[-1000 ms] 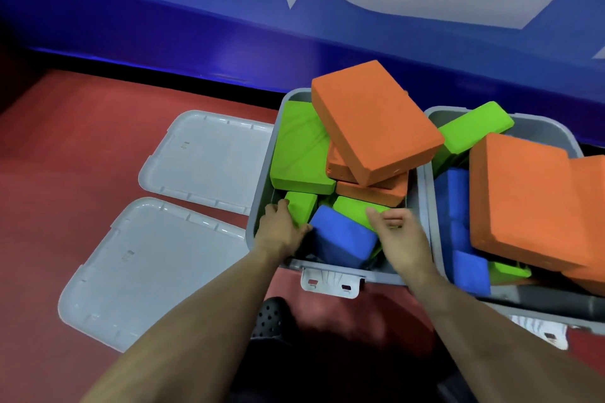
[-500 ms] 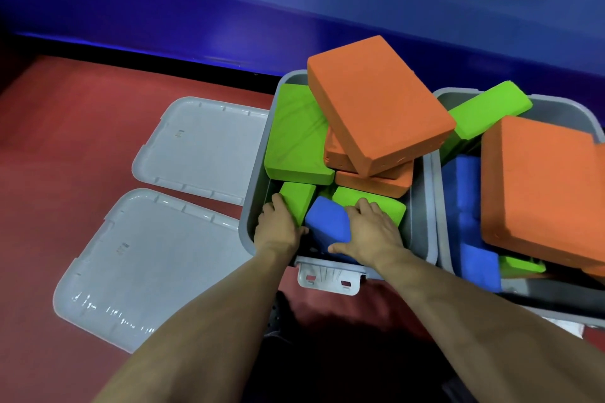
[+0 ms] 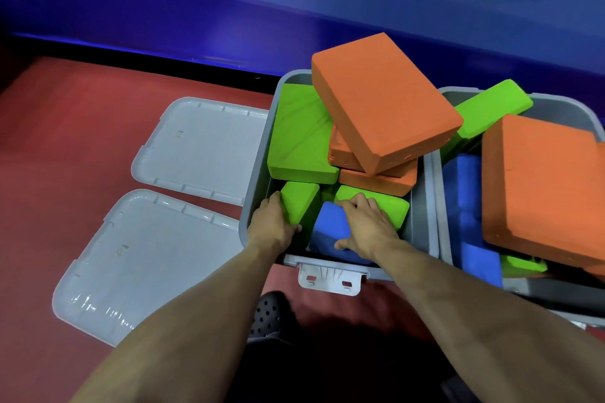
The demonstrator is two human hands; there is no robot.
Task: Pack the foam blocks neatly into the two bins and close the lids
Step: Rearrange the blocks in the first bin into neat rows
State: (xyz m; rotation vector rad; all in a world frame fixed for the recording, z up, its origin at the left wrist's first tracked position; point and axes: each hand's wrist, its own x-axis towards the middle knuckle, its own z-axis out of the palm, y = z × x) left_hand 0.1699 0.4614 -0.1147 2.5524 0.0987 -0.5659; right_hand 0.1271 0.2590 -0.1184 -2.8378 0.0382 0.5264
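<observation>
Both my hands are down in the near end of the left grey plastic bin [image 3: 258,180]. My left hand [image 3: 273,226] grips a small upright green foam block [image 3: 299,203], fingers curled round its side. My right hand [image 3: 366,226] grasps a blue foam block [image 3: 329,229], fingers hooked over its far edge, thumb at its near edge. A big orange foam block [image 3: 383,98] tilts atop the pile. The right grey bin [image 3: 553,108] holds more blocks. 2 grey lids [image 3: 199,147] lie on the red floor [image 3: 65,141].

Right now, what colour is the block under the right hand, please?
Blue, in the head view.
</observation>
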